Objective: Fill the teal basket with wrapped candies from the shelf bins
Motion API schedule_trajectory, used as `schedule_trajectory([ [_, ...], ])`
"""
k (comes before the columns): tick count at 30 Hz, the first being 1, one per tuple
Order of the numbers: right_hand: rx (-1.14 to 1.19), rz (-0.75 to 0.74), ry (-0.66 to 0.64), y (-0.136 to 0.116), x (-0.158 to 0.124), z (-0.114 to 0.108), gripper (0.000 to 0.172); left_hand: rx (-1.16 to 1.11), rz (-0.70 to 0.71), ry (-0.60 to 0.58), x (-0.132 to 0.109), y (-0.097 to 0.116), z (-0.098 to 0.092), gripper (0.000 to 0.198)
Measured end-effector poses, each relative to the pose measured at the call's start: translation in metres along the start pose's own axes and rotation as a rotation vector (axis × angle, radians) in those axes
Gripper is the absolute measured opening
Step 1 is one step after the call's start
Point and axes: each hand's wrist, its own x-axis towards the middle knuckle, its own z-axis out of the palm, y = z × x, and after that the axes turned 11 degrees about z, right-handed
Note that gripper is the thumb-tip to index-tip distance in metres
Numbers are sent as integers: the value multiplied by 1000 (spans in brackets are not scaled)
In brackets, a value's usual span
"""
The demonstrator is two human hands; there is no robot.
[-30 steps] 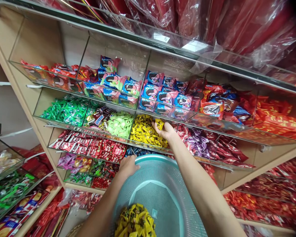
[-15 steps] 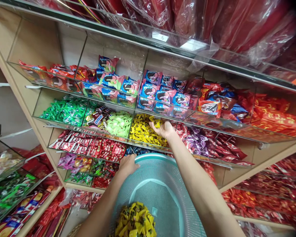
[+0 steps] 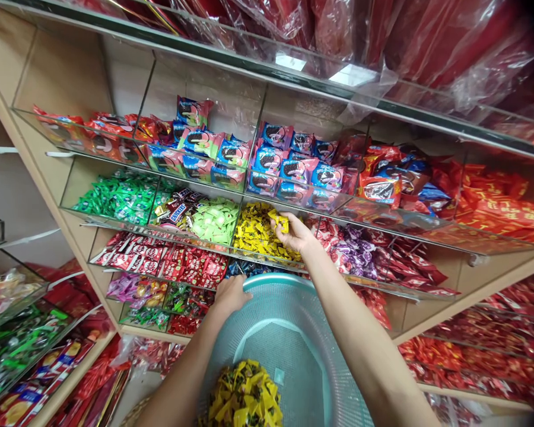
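My right hand [image 3: 294,232] is over the compartment of yellow-wrapped candies [image 3: 256,230], palm turned up and fingers curled round a few yellow candies [image 3: 281,222]. With my left hand [image 3: 232,293] I grip the rim of a teal mesh plastic basket [image 3: 289,280], the fingers hooked over its left edge. A heap of the same yellow candies [image 3: 244,394] lies at the near left of the basket's bottom. The rest of the bottom shows bare mesh.
Clear-fronted shelves hold green candies [image 3: 120,198], Snickers bars [image 3: 178,210], pale green candies [image 3: 216,219], purple candies [image 3: 353,248] and blue cookie packs [image 3: 269,160]. A glass shelf edge [image 3: 293,204] runs just above my right hand. Red plastic-wrapped goods [image 3: 360,35] sit on top.
My right hand's fingers have closed round some yellow candies and lifted them slightly from the pile. My left hand and the basket have barely moved.
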Motion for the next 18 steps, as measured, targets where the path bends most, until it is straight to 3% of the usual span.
schedule_trajectory([
  [4, -109, 30, -82, 26, -26, -2, 8, 21, 2, -11, -1, 2, -2, 37],
  [8, -464, 23, -138, 79, -63, -15, 22, 25, 3, -32, -4, 4, -5, 39],
  [13, -755, 256, -189, 152, -98, -41, 26, 26, -10, -52, -2, 7, -4, 40],
  [18, -944, 399, -195, 195, -103, -54, 27, 37, 34, -33, 1, 11, 0, 43],
])
